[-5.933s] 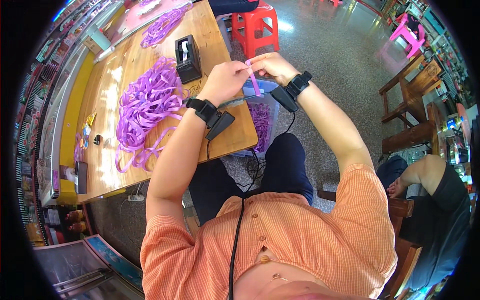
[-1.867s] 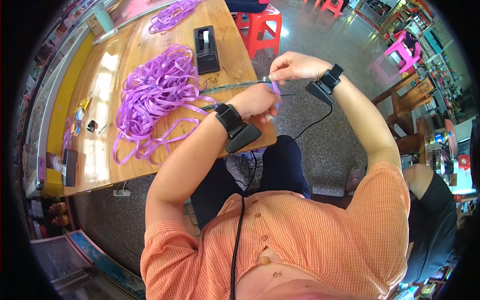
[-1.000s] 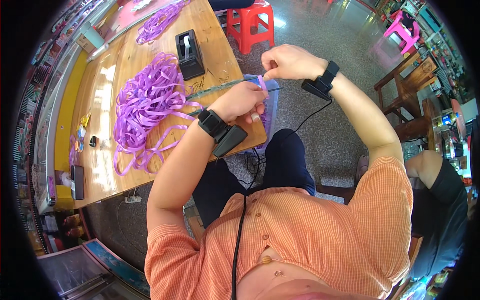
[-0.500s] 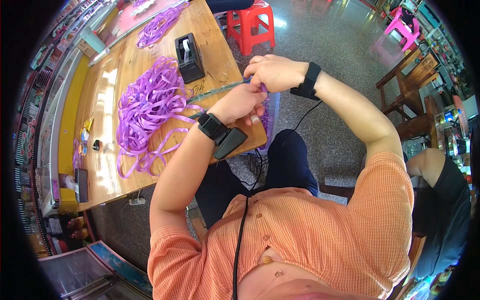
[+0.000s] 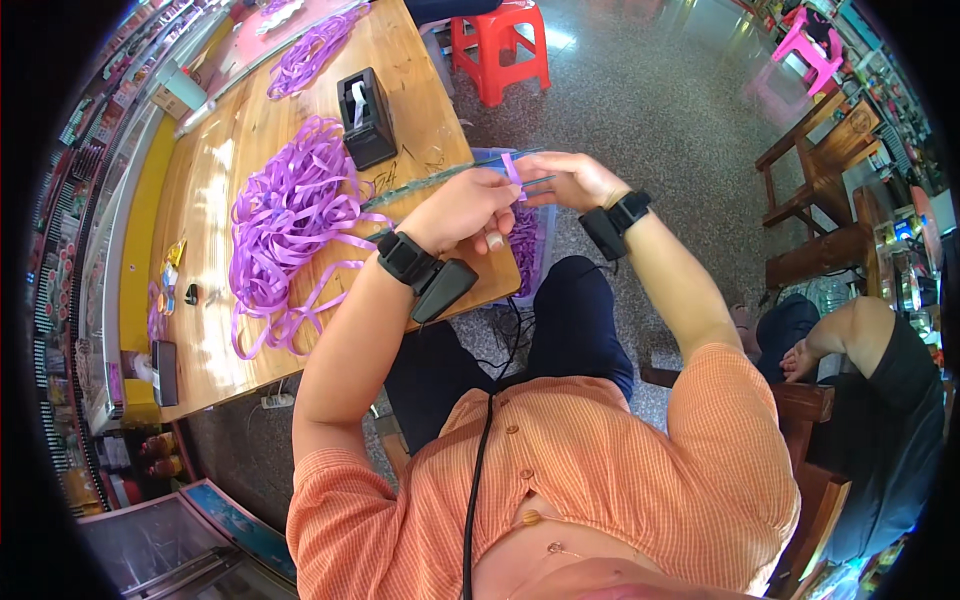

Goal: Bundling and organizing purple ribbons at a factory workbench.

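My left hand (image 5: 465, 212) is above the table's right corner, its thumb and index finger pinched on a purple ribbon strip (image 5: 513, 177). The strip crosses thin dark greenish rods (image 5: 430, 181) that run from the table past my fingers; whether the rods are separate or joined, I cannot tell. My right hand (image 5: 572, 180) is just to the right, fingers stretched out and apart beside the rod tips. I see nothing held in it. A large loose heap of purple ribbon (image 5: 290, 205) lies on the table left of my hands, with strands trailing toward my left wrist.
A black tape dispenser (image 5: 367, 120) stands on the wooden table (image 5: 425, 75) behind the heap. Below the table's right edge is a translucent bin (image 5: 545, 235) holding purple ribbon. A red stool (image 5: 500, 50) stands beyond. Another person (image 5: 880, 400) sits at the right near wooden chairs.
My right hand has moved away from my left and its fingers have opened out. The ribbon strip and rod tips now show between the hands. My left hand has shifted slightly left.
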`<action>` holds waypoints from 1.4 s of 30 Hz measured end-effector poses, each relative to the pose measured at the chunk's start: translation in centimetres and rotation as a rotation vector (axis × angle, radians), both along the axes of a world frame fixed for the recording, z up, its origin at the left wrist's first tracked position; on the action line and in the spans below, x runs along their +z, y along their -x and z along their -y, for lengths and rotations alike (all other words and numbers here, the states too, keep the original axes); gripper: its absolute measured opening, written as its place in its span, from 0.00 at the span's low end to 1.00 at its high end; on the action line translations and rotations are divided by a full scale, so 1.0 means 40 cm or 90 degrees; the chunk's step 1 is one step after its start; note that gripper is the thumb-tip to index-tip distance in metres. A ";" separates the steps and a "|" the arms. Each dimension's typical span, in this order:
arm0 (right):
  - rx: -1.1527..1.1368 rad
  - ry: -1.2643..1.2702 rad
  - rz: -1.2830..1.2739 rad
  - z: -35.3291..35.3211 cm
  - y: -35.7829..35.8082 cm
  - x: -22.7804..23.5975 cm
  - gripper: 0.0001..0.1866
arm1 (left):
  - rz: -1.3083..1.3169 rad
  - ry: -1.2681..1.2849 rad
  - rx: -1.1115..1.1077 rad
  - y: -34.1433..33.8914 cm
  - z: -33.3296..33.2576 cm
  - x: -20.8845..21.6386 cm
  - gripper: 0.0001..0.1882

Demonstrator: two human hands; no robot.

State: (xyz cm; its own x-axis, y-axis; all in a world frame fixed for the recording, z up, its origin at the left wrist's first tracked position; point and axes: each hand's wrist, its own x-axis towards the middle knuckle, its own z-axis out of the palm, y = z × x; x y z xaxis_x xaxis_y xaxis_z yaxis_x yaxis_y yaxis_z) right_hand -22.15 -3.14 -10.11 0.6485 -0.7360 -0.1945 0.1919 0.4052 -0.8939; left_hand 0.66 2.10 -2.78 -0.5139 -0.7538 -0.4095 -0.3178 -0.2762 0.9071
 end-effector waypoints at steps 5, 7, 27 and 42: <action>-0.016 -0.030 0.073 0.019 -0.019 -0.083 0.21 | -0.005 0.001 -0.006 0.005 0.004 -0.004 0.12; -0.018 -0.034 0.076 0.015 -0.032 -0.099 0.21 | -0.003 0.005 -0.004 0.005 0.003 -0.004 0.12; 0.031 -0.145 0.267 0.000 -0.064 -0.044 0.27 | 0.002 0.016 -0.010 0.005 0.002 0.001 0.12; -0.302 0.416 -0.592 -0.122 -0.088 0.167 0.29 | 0.024 0.027 -0.002 0.005 -0.002 0.002 0.13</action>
